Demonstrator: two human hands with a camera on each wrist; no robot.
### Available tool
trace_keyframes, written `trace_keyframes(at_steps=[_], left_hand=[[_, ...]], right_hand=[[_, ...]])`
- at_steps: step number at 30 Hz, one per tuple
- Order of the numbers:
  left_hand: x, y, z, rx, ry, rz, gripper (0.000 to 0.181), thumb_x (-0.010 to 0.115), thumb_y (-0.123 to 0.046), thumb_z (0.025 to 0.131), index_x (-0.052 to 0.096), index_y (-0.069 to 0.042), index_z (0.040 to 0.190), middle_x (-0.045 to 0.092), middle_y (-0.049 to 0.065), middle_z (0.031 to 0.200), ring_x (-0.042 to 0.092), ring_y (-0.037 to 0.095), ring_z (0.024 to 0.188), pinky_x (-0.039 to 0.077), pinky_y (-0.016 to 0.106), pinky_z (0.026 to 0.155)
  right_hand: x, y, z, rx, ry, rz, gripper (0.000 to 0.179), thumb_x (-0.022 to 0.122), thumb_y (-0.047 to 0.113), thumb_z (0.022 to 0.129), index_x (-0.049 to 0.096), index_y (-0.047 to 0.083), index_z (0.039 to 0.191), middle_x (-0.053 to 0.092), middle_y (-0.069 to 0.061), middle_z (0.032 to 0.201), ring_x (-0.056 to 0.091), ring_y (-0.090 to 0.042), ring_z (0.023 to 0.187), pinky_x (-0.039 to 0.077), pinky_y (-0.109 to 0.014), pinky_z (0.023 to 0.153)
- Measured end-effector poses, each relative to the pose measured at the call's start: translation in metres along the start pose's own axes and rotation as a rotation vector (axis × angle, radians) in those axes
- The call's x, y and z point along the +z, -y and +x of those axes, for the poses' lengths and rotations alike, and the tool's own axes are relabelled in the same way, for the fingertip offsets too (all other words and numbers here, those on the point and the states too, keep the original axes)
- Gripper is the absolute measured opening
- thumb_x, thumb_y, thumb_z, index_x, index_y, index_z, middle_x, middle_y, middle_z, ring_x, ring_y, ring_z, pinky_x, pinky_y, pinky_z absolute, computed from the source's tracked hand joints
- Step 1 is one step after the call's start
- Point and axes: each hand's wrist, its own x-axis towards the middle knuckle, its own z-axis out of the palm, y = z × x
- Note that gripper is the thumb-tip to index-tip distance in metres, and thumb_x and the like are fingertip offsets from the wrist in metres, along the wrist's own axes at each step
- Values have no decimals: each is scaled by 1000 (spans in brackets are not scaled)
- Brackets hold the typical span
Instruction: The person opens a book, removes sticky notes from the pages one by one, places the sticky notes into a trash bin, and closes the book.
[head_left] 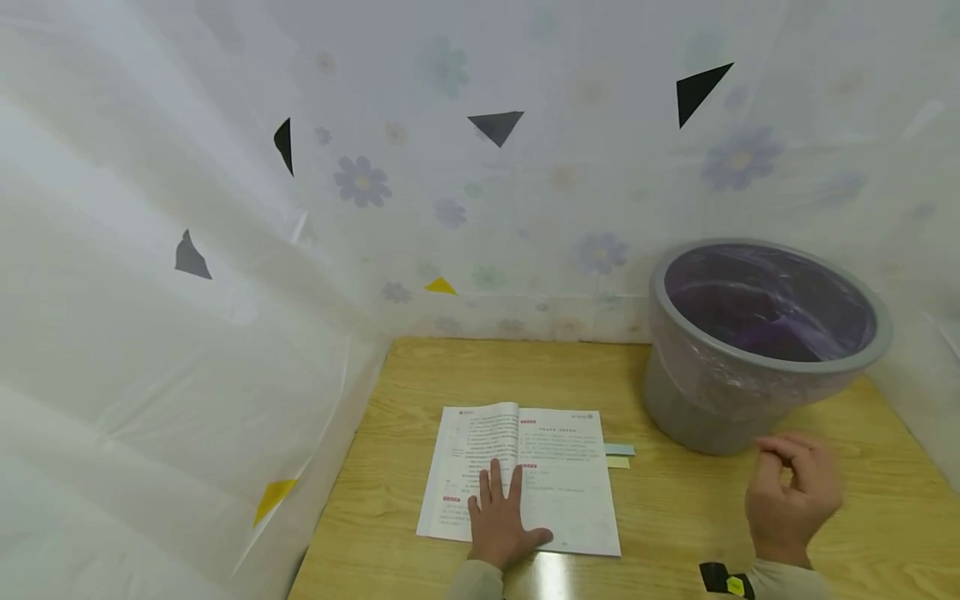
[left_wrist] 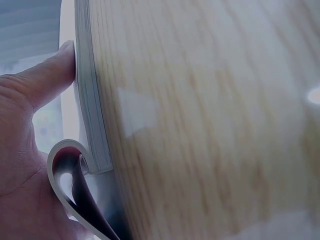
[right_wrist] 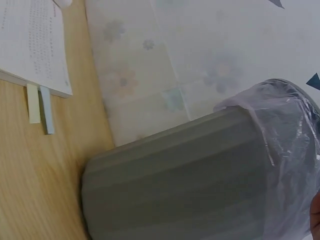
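Observation:
An open book (head_left: 558, 500) lies on the wooden table, its printed pages facing up. My left hand (head_left: 498, 521) rests on the lower part of the book with fingers spread across the fold. In the left wrist view, the thumb of that hand (left_wrist: 20, 110) lies along the thick page edges (left_wrist: 92, 100). A blue tab (head_left: 619, 449) and a yellow tab (head_left: 618, 462) stick out from the book's right side. My right hand (head_left: 795, 492), slightly blurred, is in front of the bin with fingers curled toward the thumb; nothing shows between them.
A grey waste bin (head_left: 697, 408) lined with a thin purple plastic bag (head_left: 810, 312) stands at the table's back right. White flower-patterned sheeting (head_left: 525, 217) hangs behind and along the left of the wooden table (head_left: 360, 517). Black, grey and yellow patches (head_left: 274, 498) mark the sheeting.

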Motion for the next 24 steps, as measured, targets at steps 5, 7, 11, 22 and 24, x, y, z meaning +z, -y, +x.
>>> trace_keyframes(at_steps=[5, 7, 11, 22, 24], left_hand=[[-2, -1, -1, -2, -2, -4, 113, 79, -69, 64, 31, -24, 156, 15, 19, 166, 20, 45, 151, 28, 68, 112], [-2, -1, -1, -4, -1, -3, 113, 79, -69, 64, 32, -24, 155, 15, 19, 166, 20, 45, 151, 28, 68, 112], [-2, -2, -2, -4, 1, -4, 113, 80, -69, 64, 32, -23, 155, 15, 19, 166, 20, 45, 151, 28, 68, 112], [0, -1, 1, -13, 19, -24, 112, 80, -66, 66, 29, -24, 156, 11, 18, 167, 16, 45, 152, 24, 68, 115], [0, -1, 0, -13, 13, -29, 112, 80, -66, 65, 30, -24, 156, 12, 18, 167, 17, 45, 152, 24, 69, 114]], right_hand=[[-3, -15, -18, 21, 93, -92, 24, 49, -11, 84, 67, -16, 68, 59, 28, 86, 51, 15, 76, 38, -5, 71], [-5, -21, -24, 45, 132, -118, 23, 50, -12, 84, 68, -13, 70, 58, 28, 87, 52, 15, 77, 38, -3, 70], [-10, -31, -33, 113, 260, -167, 22, 52, -13, 86, 71, -9, 76, 57, 31, 88, 51, 17, 77, 38, -1, 68], [-7, -42, -51, 255, 607, -356, 18, 60, -7, 86, 75, 2, 90, 66, 14, 86, 44, 22, 72, 39, -2, 64], [-6, -43, -53, 267, 681, -390, 16, 61, -3, 88, 75, 2, 95, 71, -2, 88, 43, 22, 73, 40, -5, 63]])
